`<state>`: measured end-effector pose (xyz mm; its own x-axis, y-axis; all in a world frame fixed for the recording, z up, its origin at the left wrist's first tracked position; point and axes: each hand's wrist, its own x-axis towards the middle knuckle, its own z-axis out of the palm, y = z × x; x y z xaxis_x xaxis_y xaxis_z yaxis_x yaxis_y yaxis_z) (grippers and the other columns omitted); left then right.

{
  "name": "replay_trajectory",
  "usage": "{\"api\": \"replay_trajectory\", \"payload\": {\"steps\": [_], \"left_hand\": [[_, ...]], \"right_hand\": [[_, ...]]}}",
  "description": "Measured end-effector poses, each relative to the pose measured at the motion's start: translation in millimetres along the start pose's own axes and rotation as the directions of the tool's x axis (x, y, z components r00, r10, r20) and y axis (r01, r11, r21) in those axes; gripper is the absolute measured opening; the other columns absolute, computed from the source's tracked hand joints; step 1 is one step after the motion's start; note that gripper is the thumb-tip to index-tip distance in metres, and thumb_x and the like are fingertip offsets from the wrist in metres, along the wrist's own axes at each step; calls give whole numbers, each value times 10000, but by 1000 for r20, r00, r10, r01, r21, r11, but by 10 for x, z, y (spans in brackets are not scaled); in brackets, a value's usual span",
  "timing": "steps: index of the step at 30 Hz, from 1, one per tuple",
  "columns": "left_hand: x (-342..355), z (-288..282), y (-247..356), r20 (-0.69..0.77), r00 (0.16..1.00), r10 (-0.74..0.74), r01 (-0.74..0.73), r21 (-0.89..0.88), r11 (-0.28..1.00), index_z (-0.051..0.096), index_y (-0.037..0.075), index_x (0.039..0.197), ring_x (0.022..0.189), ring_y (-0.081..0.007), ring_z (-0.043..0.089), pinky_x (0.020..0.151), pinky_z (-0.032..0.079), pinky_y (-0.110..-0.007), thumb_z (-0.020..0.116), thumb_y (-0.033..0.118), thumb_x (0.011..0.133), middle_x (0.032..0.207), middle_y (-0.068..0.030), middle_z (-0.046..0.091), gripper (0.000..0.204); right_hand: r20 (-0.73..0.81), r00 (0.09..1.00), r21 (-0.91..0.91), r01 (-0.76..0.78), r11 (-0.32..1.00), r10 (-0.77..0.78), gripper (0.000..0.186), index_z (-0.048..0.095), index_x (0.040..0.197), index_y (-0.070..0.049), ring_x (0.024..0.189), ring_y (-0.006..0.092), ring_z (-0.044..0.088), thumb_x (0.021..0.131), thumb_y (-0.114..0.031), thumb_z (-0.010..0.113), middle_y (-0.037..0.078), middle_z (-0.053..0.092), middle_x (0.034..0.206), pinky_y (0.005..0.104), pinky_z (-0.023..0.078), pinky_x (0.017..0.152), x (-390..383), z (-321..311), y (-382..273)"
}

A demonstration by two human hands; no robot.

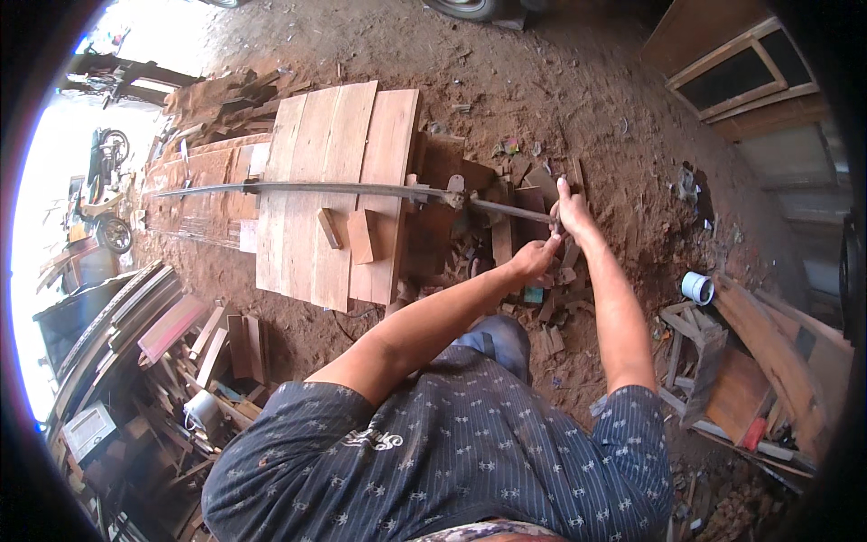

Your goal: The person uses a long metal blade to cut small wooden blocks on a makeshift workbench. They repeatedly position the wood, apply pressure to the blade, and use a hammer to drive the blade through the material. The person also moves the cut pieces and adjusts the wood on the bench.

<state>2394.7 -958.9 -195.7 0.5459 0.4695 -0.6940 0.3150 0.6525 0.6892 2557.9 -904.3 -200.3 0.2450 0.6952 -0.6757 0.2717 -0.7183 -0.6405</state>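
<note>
A long metal bar clamp (321,187) lies across pale wooden boards (307,135) laid side by side, with a metal fitting (456,191) near their right edge and a threaded rod running out to my hands. My right hand (573,210) is closed on the rod's end, thumb up. Just below it, my left hand (540,255) grips the handle at that same end. Two small wood offcuts (361,237) rest on the boards.
Scrap timber (217,348) heaps at lower left. Wood pieces (741,379) and a white can (696,288) sit at right. Offcuts litter the dirt floor (614,135). A motorbike (113,235) stands at far left; panels (736,72) lean at upper right.
</note>
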Motion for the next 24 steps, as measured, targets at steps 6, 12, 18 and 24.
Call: {"api": "replay_trajectory", "payload": {"steps": [6,12,18,24], "left_hand": [[-2,162,-194,26,1000,-9,13,-148,989,631,-47,1169,836,-178,648,756,555,-362,504,427,1059,947,-87,691,503],[-925,-478,-373,-52,998,44,-45,-28,999,632,-7,1258,938,-193,690,830,558,-353,528,403,1053,1037,-98,722,470],[-2183,-1508,-1863,-758,513,-404,-271,-589,761,665,-1,1059,642,-175,645,611,569,-340,604,526,993,817,-68,682,534],[-1855,-2102,-2209,-724,557,-407,-735,-658,165,430,-10,1465,1392,-338,452,1171,362,-501,748,620,841,1477,-174,509,942]], "right_hand": [[-272,514,-528,627,573,-814,469,512,1398,-105,1179,379,590,941,0,499,201,555,1336,471,521,943,-102,-74,272],[-166,775,-63,609,791,-610,470,439,1481,-82,1084,255,652,1011,-55,444,152,589,1307,384,545,883,-12,-65,600],[63,987,492,97,865,-146,466,490,1328,-38,705,208,694,1071,-426,478,144,691,1006,345,582,602,-112,286,263],[-100,995,404,51,913,-11,448,511,1269,-35,414,115,393,1064,-430,462,62,531,794,280,356,336,-227,347,186]]}}
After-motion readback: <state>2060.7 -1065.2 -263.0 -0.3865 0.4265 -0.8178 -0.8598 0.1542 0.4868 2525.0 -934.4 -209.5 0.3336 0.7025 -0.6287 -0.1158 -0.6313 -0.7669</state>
